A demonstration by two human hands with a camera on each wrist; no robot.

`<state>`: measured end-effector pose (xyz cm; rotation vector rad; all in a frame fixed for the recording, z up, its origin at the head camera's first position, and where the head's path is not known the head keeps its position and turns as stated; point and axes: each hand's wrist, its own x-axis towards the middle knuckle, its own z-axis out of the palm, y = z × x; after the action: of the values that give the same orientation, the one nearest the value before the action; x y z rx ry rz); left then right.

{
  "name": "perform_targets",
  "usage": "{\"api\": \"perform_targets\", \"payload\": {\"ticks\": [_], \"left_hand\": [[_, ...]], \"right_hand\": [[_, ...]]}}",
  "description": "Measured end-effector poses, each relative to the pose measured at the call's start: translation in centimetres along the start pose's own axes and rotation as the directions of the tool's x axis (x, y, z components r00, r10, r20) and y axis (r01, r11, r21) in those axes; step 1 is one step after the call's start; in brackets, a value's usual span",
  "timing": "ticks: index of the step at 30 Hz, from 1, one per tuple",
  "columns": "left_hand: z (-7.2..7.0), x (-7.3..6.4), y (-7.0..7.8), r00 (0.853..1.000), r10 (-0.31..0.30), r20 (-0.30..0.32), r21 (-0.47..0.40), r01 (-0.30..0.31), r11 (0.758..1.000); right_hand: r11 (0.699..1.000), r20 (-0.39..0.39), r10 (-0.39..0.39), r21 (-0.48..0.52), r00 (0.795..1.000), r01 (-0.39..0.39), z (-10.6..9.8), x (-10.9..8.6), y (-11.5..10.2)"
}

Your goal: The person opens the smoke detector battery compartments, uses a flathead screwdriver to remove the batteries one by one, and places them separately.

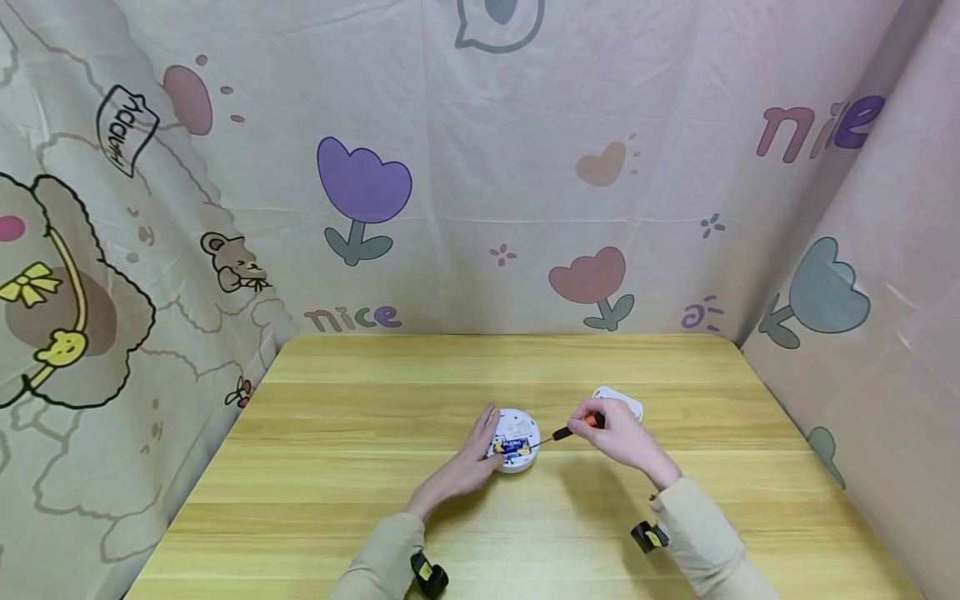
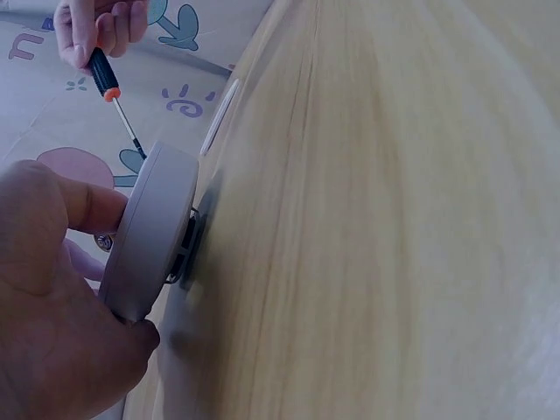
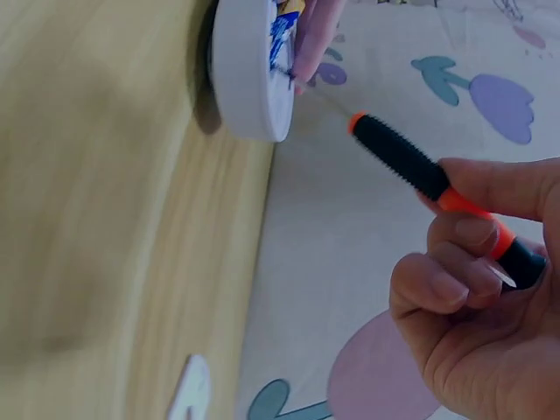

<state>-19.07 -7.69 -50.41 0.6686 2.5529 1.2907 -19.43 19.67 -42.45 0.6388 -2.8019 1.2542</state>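
Note:
A round white device (image 1: 517, 419), shaped like a smoke detector, lies near the middle of the table with its open battery bay facing up. Inside the bay shows a blue and gold battery (image 1: 515, 447). My left hand (image 1: 467, 467) grips the device by its rim, thumb on the near side and fingers at the far side. A screwdriver (image 3: 398, 157) with a black and orange handle is pinched in my right hand (image 1: 618, 432). Its thin shaft slants down to the left, the tip right at the battery's right end. Thumb and fingertips hold the handle in the right wrist view.
A flat white cover (image 1: 628, 403) lies on the wooden table (image 1: 360, 417), partly behind my right hand. Patterned curtains (image 1: 480, 167) hang along the back and both sides of the table. In the left wrist view, a dark bracket (image 2: 185, 249) projects from the device's underside.

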Motion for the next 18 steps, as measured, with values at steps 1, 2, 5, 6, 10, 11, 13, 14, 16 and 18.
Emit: {"api": "perform_targets", "payload": {"ticks": [1, 2, 5, 6, 10, 11, 13, 14, 16, 18], "left_hand": [[0.0, 0.0, 0.0, 1.0, 0.003, -0.001, 0.0, -0.003, 1.0], [0.0, 0.0, 0.0, 1.0, 0.003, 0.001, -0.001, -0.003, 1.0], [0.0, 0.0, 0.0, 1.0, -0.002, 0.007, 0.002, 0.002, 1.0], [0.0, 0.1, 0.0, 1.0, -0.004, 0.01, 0.003, 0.004, 1.0], [0.0, 0.1, 0.0, 1.0, -0.012, 0.019, 0.002, 0.012, 1.0], [0.0, 0.1, 0.0, 1.0, -0.013, 0.019, 0.0, 0.013, 1.0], [0.0, 0.1, 0.1, 1.0, -0.014, 0.021, -0.003, 0.014, 1.0], [0.0, 0.1, 0.1, 1.0, -0.014, 0.022, -0.004, 0.014, 1.0], [0.0, 0.1, 0.2, 1.0, -0.013, 0.023, -0.005, 0.013, 1.0], [0.0, 0.1, 0.3, 1.0, -0.011, 0.024, -0.006, 0.011, 1.0]], "right_hand": [[1.0, 0.002, -0.007, -0.014, 1.0, 0.007, 0.0, 0.1, -0.2], [1.0, 0.007, -0.013, -0.023, 1.0, 0.013, 0.1, 0.1, -0.4], [0.997, 0.012, -0.041, -0.07, 0.999, 0.042, 0.2, 0.3, -0.9], [0.995, 0.015, -0.048, -0.088, 0.999, 0.049, 0.2, 0.4, -1.1], [0.981, 0.015, -0.074, -0.179, 0.997, 0.076, 0.4, 0.5, -2.2], [0.977, 0.019, -0.081, -0.196, 0.997, 0.083, 0.4, 0.6, -2.5], [0.97, 0.03, -0.094, -0.221, 0.995, 0.098, 0.6, 0.7, -3.0], [0.968, 0.035, -0.098, -0.228, 0.995, 0.103, 0.7, 0.7, -3.3], [0.968, 0.041, -0.096, -0.23, 0.995, 0.103, 0.8, 0.8, -3.6], [0.97, 0.041, -0.08, -0.227, 0.996, 0.088, 0.9, 0.8, -3.8]]}}
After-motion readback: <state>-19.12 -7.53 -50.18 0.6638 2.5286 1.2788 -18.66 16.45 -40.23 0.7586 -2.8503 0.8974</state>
